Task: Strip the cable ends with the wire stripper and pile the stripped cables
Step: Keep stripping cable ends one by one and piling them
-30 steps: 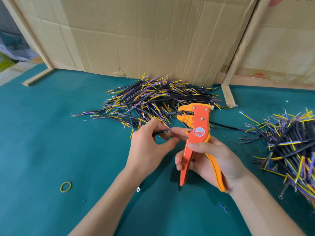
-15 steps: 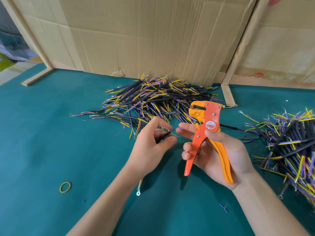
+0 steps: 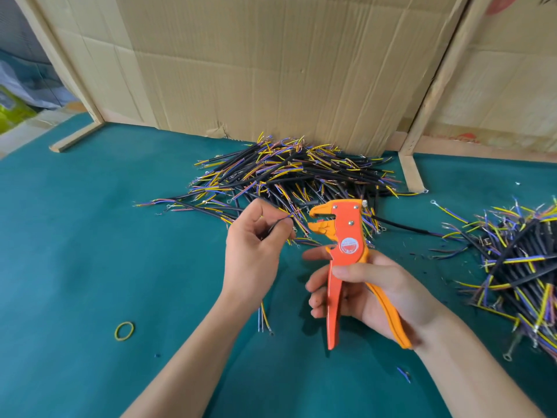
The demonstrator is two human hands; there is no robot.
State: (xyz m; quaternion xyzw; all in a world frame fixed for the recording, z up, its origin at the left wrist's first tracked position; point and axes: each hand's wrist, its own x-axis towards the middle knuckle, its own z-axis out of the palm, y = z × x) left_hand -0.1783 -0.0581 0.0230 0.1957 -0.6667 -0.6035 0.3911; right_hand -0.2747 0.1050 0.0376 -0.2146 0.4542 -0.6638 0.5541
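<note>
Bright even light, soft shadows, wide-angle distortion

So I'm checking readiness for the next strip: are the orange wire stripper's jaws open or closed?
Open. The orange wire stripper shows a clear gap between its jaws, and its handles are spread in the right hand.

We reach both bare forearms in from six o'clock: our left hand (image 3: 256, 254) curls, thumb and forefinger pinched at one o'clock, while our right hand (image 3: 370, 294) closes its grip, thumb laid across, pointing toward nine o'clock.
</note>
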